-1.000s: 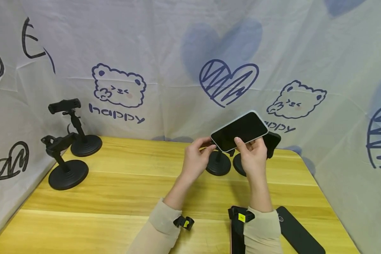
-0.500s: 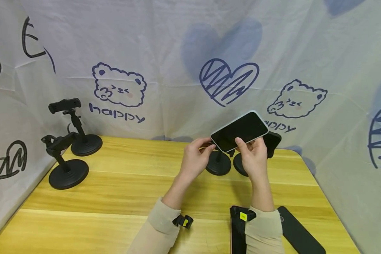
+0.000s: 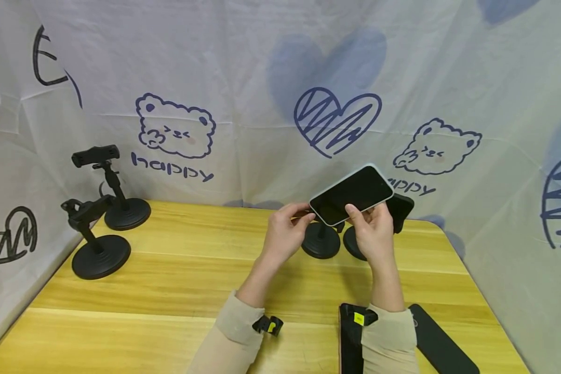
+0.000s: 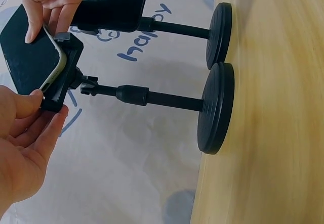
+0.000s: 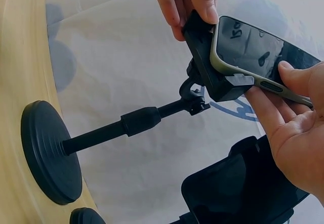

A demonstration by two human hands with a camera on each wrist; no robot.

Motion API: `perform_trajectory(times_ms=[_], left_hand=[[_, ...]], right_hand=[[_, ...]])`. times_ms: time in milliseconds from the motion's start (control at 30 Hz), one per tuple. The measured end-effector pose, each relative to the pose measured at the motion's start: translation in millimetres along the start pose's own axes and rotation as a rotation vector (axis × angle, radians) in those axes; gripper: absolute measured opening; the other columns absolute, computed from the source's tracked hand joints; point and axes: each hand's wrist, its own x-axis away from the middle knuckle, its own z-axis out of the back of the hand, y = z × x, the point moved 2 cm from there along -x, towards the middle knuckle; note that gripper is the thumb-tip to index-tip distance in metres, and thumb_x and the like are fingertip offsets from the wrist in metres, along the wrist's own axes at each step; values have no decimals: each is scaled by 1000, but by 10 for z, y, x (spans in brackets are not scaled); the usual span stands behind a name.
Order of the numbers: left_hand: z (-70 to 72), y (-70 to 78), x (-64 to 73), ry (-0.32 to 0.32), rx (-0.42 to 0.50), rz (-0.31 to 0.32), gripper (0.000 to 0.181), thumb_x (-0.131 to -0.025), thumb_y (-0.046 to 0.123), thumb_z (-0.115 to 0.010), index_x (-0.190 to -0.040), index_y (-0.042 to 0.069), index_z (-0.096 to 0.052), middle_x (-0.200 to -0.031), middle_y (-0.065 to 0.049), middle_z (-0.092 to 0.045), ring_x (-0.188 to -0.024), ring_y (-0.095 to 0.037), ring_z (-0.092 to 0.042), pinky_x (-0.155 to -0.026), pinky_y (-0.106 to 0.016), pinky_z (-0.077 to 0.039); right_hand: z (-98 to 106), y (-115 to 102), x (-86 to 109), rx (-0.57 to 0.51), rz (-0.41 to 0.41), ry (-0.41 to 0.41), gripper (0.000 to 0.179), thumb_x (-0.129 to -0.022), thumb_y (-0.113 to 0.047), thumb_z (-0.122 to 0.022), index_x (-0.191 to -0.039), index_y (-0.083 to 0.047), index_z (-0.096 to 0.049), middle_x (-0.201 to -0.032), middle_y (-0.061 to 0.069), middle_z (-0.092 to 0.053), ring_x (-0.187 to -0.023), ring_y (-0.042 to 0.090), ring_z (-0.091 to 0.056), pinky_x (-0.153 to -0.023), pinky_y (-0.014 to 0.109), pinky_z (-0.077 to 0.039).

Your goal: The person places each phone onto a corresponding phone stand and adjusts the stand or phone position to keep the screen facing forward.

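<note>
My right hand (image 3: 375, 234) grips a smartphone (image 3: 352, 195) with a pale edge, thumb on its dark screen and fingers behind. The phone is tilted, its left end at the black clamp (image 4: 73, 57) of a phone stand. In the right wrist view, the phone's end overlaps the clamp (image 5: 205, 52), and a light grey pad (image 5: 239, 80) lies against its side. My left hand (image 3: 282, 236) pinches the clamp's other end, thumb in front by the phone's corner and fingers behind. The stand's round base (image 3: 321, 241) rests on the table.
Beside this stand, a second one holds a black phone (image 3: 400, 210). Two more black stands (image 3: 101, 257) occupy the table's left. Two dark phones lie near my right sleeve, one partly under it (image 3: 349, 340) and one farther right (image 3: 441, 340). A printed cloth (image 3: 243, 62) hangs behind.
The smartphone has shifted very slightly left and down, and my left hand has moved slightly left with it. Both hands keep their hold.
</note>
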Motion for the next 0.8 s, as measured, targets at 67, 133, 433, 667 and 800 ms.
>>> perform_trajectory(times_ms=[67, 133, 433, 667, 800], left_hand=[[5, -4, -3, 3, -7, 0, 17, -93, -1, -76, -109, -5, -76, -105, -16, -74, -97, -28, -75, -84, -27, -61], [11, -7, -5, 9, -13, -4, 17, -93, 0, -76, -110, -4, -77, -105, -16, -75, -97, -27, -75, -83, -28, -62], [69, -9, -29, 25, -62, -22, 18, -93, 3, -77, -110, -2, -77, -107, -15, -76, -97, -27, -74, -83, -33, -62], [123, -42, -40, 2, -39, -27, 19, -93, 2, -77, -111, -3, -77, -107, -16, -76, -98, -28, -74, -83, -31, -62], [162, -55, -46, -14, -31, -15, 19, -93, 2, -77, -112, -2, -77, -108, -14, -76, -98, -26, -74, -83, -31, -62]], right_hand=[[3, 1, -1, 2, -2, -6, 28, -100, 5, -64, -125, 6, -53, -108, 5, -72, -87, 2, -72, -78, 22, -61], [7, -4, -2, 3, -1, -16, 28, -100, 5, -64, -126, 7, -52, -111, 13, -72, -88, 2, -72, -78, 22, -61], [26, -25, 1, 80, 30, -69, 27, -101, 2, -63, -124, 9, -52, -111, 31, -69, -86, 0, -71, -78, 21, -61], [32, -73, 13, 150, 24, -93, 24, -101, 0, -66, -121, 7, -54, -106, 29, -71, -85, -2, -70, -78, 20, -60], [29, -92, 15, 188, 33, -103, 23, -100, -1, -67, -119, 5, -55, -102, 27, -72, -84, -3, -70, -77, 22, -61]])
